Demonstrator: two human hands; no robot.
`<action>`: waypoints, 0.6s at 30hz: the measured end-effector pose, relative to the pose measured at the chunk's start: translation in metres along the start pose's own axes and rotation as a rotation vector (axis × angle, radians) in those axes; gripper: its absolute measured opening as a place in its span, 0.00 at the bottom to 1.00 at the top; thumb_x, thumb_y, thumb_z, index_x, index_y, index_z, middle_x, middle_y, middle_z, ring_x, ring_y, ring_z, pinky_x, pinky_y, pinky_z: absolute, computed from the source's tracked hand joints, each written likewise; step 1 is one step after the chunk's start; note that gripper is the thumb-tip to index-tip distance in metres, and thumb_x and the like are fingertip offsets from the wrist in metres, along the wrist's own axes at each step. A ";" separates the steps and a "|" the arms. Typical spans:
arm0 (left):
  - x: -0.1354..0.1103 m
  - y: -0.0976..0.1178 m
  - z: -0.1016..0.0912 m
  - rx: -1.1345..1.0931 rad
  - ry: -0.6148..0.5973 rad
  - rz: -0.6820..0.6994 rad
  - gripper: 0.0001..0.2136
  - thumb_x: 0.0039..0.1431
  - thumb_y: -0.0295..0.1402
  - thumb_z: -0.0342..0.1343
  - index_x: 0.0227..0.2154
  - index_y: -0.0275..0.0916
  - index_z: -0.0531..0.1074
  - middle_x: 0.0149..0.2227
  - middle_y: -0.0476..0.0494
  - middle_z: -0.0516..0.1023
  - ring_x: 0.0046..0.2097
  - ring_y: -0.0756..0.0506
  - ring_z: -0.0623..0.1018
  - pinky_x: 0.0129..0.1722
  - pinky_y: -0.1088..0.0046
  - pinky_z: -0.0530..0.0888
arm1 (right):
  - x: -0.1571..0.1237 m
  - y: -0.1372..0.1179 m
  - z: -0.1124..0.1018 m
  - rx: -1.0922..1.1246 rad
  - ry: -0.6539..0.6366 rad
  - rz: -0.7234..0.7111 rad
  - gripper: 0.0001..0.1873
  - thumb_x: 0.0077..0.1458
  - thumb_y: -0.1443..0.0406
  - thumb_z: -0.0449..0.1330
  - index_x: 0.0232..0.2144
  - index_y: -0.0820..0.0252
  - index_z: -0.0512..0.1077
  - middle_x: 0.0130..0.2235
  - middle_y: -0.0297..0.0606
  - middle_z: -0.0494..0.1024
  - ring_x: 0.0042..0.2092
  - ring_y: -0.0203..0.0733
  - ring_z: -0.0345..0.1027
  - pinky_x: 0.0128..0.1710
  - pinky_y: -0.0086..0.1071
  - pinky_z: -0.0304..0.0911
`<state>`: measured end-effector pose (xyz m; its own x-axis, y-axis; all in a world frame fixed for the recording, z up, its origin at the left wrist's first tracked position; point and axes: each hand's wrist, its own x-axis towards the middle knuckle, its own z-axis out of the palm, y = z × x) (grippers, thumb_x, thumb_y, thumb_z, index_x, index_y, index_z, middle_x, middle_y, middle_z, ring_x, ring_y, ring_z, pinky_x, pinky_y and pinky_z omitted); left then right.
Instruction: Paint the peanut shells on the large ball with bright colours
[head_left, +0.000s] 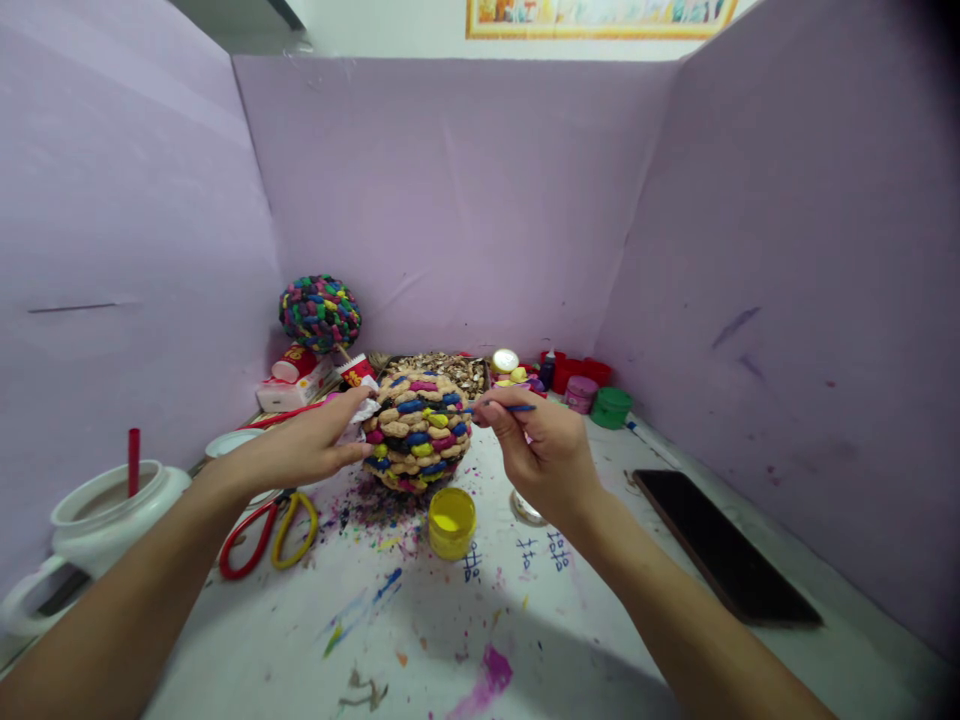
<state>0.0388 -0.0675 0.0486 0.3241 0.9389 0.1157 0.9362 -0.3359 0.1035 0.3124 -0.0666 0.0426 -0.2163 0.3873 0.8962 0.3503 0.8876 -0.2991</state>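
Observation:
A ball covered in peanut shells (420,437) stands on the table, some shells painted blue, magenta, yellow or black and others bare. My left hand (319,437) grips its left side, thumb and fingers apart, with a crumpled white tissue (365,408) between the fingers and the ball. Pinched in my right hand (544,450) is a thin blue paintbrush (520,408), its tip at the ball's right side. Just in front of the ball is an uncapped jar of yellow paint (451,524). A round lid (527,508) lies partly behind my right hand.
Scissors (271,535) and a white jug (112,510) stand left; a black phone-like slab (724,545) lies right. Behind are a tray of peanut shells (472,372), paint pots (611,407) and a second painted ball (320,313). Lilac panels (450,200) enclose three sides.

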 end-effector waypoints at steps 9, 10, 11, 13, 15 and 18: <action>0.000 0.001 -0.001 -0.013 -0.008 0.004 0.34 0.58 0.46 0.46 0.63 0.30 0.47 0.65 0.30 0.54 0.64 0.36 0.59 0.61 0.58 0.58 | -0.001 0.001 0.001 -0.026 -0.016 0.009 0.09 0.60 0.66 0.52 0.32 0.61 0.72 0.29 0.39 0.79 0.30 0.37 0.72 0.29 0.29 0.66; 0.000 0.001 -0.001 -0.013 -0.011 0.001 0.35 0.58 0.45 0.46 0.62 0.29 0.48 0.65 0.29 0.54 0.64 0.36 0.59 0.61 0.58 0.58 | 0.000 0.001 0.000 -0.027 -0.012 0.012 0.09 0.60 0.66 0.52 0.32 0.61 0.72 0.29 0.39 0.79 0.30 0.37 0.72 0.29 0.29 0.66; 0.000 0.001 -0.001 -0.014 -0.013 -0.001 0.35 0.58 0.45 0.46 0.62 0.28 0.48 0.65 0.29 0.54 0.64 0.36 0.59 0.61 0.58 0.58 | 0.000 0.001 0.000 -0.029 -0.007 0.015 0.09 0.60 0.66 0.52 0.32 0.61 0.72 0.30 0.39 0.79 0.30 0.37 0.72 0.29 0.29 0.66; 0.000 0.002 -0.002 -0.019 -0.014 -0.008 0.35 0.58 0.45 0.46 0.62 0.28 0.48 0.65 0.29 0.54 0.63 0.36 0.59 0.61 0.58 0.58 | 0.000 0.002 -0.001 -0.036 0.010 0.027 0.09 0.60 0.67 0.52 0.31 0.61 0.72 0.30 0.40 0.79 0.30 0.38 0.73 0.30 0.29 0.67; 0.000 0.001 -0.001 -0.028 -0.011 -0.011 0.35 0.57 0.46 0.46 0.62 0.29 0.48 0.65 0.30 0.54 0.64 0.36 0.59 0.61 0.58 0.58 | 0.000 0.003 -0.002 -0.045 0.021 0.039 0.09 0.60 0.66 0.52 0.31 0.61 0.72 0.29 0.39 0.79 0.30 0.38 0.73 0.30 0.30 0.67; 0.000 -0.001 0.000 -0.035 -0.002 -0.003 0.35 0.58 0.47 0.46 0.63 0.31 0.48 0.65 0.31 0.55 0.64 0.36 0.59 0.61 0.58 0.58 | 0.001 0.003 -0.003 -0.044 0.017 0.048 0.09 0.59 0.67 0.53 0.30 0.61 0.71 0.29 0.39 0.79 0.29 0.38 0.73 0.29 0.29 0.67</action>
<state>0.0377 -0.0668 0.0482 0.3219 0.9400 0.1132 0.9317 -0.3358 0.1384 0.3156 -0.0646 0.0432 -0.1831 0.4247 0.8866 0.4000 0.8561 -0.3274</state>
